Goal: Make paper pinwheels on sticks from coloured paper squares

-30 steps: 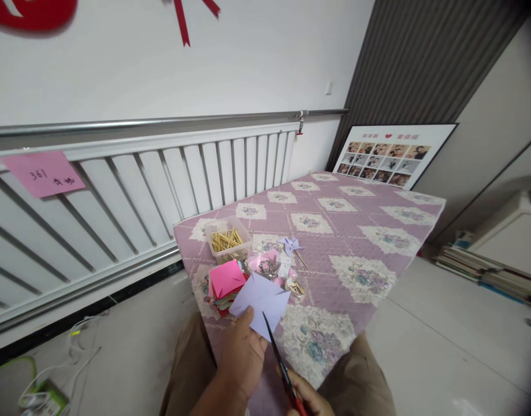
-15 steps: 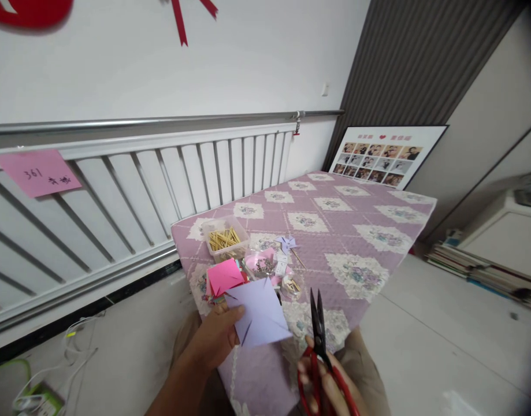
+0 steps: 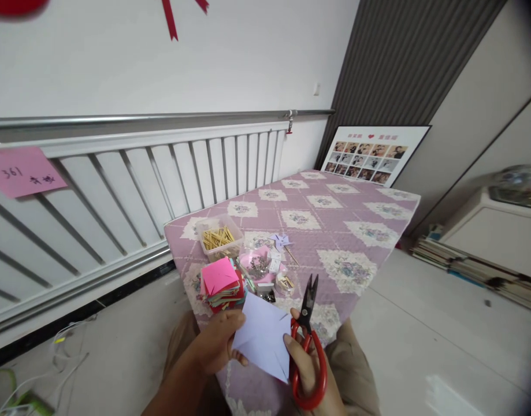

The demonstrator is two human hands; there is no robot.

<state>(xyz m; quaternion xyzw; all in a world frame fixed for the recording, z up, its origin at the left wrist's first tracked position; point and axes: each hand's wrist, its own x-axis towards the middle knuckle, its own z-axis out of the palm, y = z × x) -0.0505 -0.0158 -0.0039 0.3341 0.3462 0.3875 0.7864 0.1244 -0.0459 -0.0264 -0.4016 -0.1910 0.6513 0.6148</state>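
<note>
Head view: a long white slatted metal radiator (image 3: 224, 167) lines the wall beside a table spread with a mauve quilted cloth (image 3: 306, 254) bearing pale floral diamonds. At the far end leans a white, black-edged rectangular photo board (image 3: 369, 151). Over the near end, the left hand (image 3: 224, 338) is closed to a pinch, thumb on top and fingers beneath the left edge of a square lavender paper sheet (image 3: 263, 335) with slits near its corners. The right hand (image 3: 308, 367) has its thumb on the sheet's right edge, its fingers curled about the red loop handles of black-bladed scissors (image 3: 305, 312), whose blades point away, slightly parted. Beyond the sheet are a clear plastic box (image 3: 236, 231) of gold-coloured sticks (image 3: 217, 238), a stack of coloured square papers (image 3: 219, 274) topped with hot pink, a pink tray (image 3: 262, 252) of small metal pieces, a lavender paper pinwheel (image 3: 281, 241) on a stick, and a small round clear container (image 3: 279, 289).
</note>
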